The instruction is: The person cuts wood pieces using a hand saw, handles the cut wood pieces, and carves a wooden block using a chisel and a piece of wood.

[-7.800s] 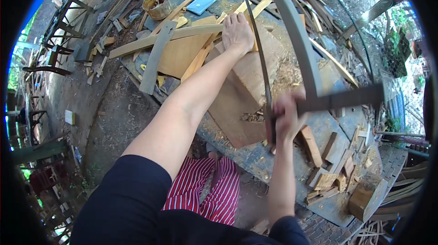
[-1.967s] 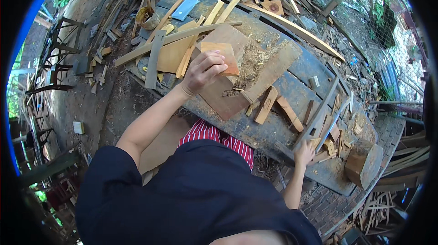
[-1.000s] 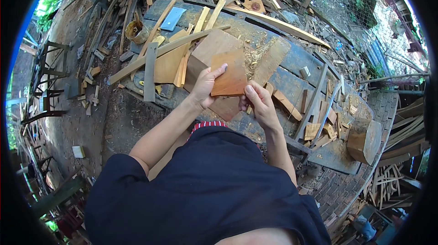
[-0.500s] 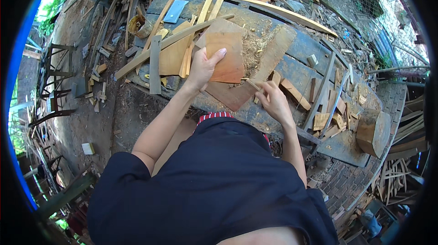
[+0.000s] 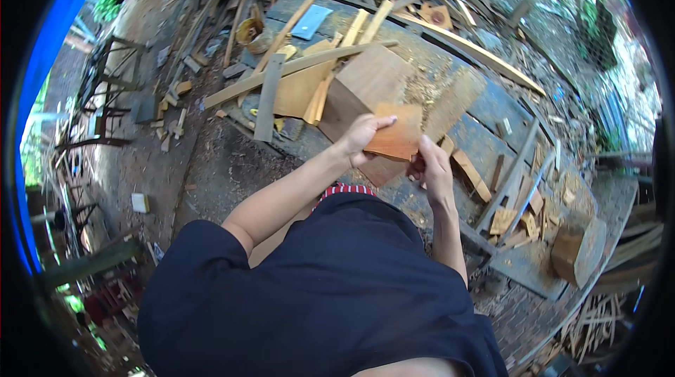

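My left hand (image 5: 361, 140) grips a small, square, orange-brown wooden board (image 5: 398, 130) by its left edge, thumb on top and fingers underneath. The board is tilted above the workbench. My right hand (image 5: 434, 170) is at the board's right corner with its fingers curled in. What those fingers pinch is hidden from view. Beneath the held board lies a larger, flat brown wooden panel (image 5: 374, 73) on the blue-grey workbench (image 5: 493, 113). Sawdust and shavings (image 5: 424, 87) are heaped on the panel's right side.
Long wooden strips (image 5: 295, 70) and a short grey slat (image 5: 268, 99) lie left of the panel. A blue flat case (image 5: 311, 21) rests at the bench's far side. On the right are wood offcuts (image 5: 472, 174), a frame saw (image 5: 508, 177) and a thick wooden block (image 5: 578, 250).
My left hand has lifted the small board off the panel and brought it nearer and rightward. The right hand, which held a thin light stick, has moved to the board's edge. The view has shifted.
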Available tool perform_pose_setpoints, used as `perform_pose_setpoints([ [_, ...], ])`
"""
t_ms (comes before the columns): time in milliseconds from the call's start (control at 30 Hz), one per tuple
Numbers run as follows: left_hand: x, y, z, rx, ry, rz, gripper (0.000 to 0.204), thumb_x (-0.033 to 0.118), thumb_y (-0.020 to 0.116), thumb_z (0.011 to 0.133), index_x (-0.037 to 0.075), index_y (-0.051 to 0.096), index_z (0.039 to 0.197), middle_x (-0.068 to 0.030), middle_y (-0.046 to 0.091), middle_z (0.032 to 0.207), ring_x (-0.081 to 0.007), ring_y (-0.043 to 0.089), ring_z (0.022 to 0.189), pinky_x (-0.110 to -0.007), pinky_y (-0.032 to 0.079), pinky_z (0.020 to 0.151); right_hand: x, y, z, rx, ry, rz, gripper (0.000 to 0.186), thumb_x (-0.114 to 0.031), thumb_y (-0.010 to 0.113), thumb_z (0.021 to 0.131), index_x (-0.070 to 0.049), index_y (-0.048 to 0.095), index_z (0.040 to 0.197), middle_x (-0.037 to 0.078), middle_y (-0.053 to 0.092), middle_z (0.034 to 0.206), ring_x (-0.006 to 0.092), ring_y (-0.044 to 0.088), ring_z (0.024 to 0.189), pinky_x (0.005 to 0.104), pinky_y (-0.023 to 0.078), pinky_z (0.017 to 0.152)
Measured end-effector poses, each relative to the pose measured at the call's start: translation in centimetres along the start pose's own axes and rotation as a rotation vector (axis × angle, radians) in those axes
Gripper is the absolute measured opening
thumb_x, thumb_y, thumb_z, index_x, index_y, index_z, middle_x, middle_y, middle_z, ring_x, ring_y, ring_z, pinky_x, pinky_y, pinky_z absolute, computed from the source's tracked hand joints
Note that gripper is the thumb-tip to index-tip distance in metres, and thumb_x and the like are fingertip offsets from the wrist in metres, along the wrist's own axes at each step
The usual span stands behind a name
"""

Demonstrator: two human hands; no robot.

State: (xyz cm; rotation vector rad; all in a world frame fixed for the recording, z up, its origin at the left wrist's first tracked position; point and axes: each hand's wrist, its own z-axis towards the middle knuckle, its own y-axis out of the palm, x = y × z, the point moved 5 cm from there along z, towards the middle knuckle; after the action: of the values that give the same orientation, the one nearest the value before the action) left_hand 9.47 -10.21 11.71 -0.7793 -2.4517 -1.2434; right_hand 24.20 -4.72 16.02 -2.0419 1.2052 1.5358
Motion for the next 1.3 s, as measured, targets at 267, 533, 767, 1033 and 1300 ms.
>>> perform_pose_setpoints([
  [267, -3.7, -2.3, -1.4, -0.237, -0.505, -0.8, 0.06, 0.039, 0.037, 0.099, -0.013, 0.033, 0.128, -0.0235, 0.056, 0.11, -0.0273, 0.064, 0.082, -0.035, 0.061, 0.067, -2.8, 1.2, 1.0, -0.183, -0.557, -0.846, 0.023, -0.015, 0.061, 0.087, -0.003, 0.058, 0.106, 0.009, 0.057, 0.092, 0.0186, 0.055, 0.093, 0.0328, 0.043, 0.083],
  [533, -1.9, -7.0, -1.7, 0.11, -0.007, -0.331, 0.058, 0.04, 0.044, 0.097, -0.005, 0.035, 0.133, -0.0173, 0.061, 0.112, -0.0165, 0.066, 0.074, -0.028, 0.059, 0.07, 4.2, 0.2, 11.1, 0.03, -0.179, -0.214, 0.026, -0.023, 0.053, 0.094, 0.0, 0.062, 0.1, 0.001, 0.059, 0.081, 0.0066, 0.051, 0.074, 0.0234, 0.042, 0.064],
  [767, -4.7, -12.1, -5.1, 0.418, 0.051, -0.29, 0.036, 0.027, 0.046, 0.097, 0.004, 0.046, 0.124, -0.0137, 0.062, 0.104, -0.019, 0.064, 0.08, -0.036, 0.056, 0.079, 5.4, 0.3, 18.4, 0.193, -0.453, -0.863, 0.03, -0.022, 0.056, 0.086, -0.004, 0.06, 0.11, 0.023, 0.061, 0.102, 0.0387, 0.057, 0.098, 0.0435, 0.045, 0.086],
  [1033, -6.7, -15.9, -8.0, 0.702, 0.1, -0.219, 0.029, 0.02, 0.044, 0.097, 0.004, 0.047, 0.122, -0.011, 0.061, 0.1, -0.0189, 0.063, 0.082, -0.036, 0.057, 0.077, 6.5, -0.3, 8.2, 0.146, -0.793, -1.045, 0.024, -0.01, 0.06, 0.082, -0.006, 0.063, 0.105, 0.015, 0.051, 0.119, 0.0333, 0.046, 0.113, 0.0429, 0.04, 0.095],
  [1300, -7.5, -18.0, -7.5, 0.611, 0.115, -0.091, 0.034, 0.017, 0.048, 0.095, 0.004, 0.043, 0.125, -0.0133, 0.058, 0.102, -0.024, 0.061, 0.088, -0.044, 0.055, 0.081, 10.0, -4.1, 0.7, 0.051, -0.764, -1.225, 0.029, -0.005, 0.062, 0.068, -0.007, 0.065, 0.097, 0.01, 0.055, 0.11, 0.0298, 0.049, 0.111, 0.0431, 0.039, 0.094],
])
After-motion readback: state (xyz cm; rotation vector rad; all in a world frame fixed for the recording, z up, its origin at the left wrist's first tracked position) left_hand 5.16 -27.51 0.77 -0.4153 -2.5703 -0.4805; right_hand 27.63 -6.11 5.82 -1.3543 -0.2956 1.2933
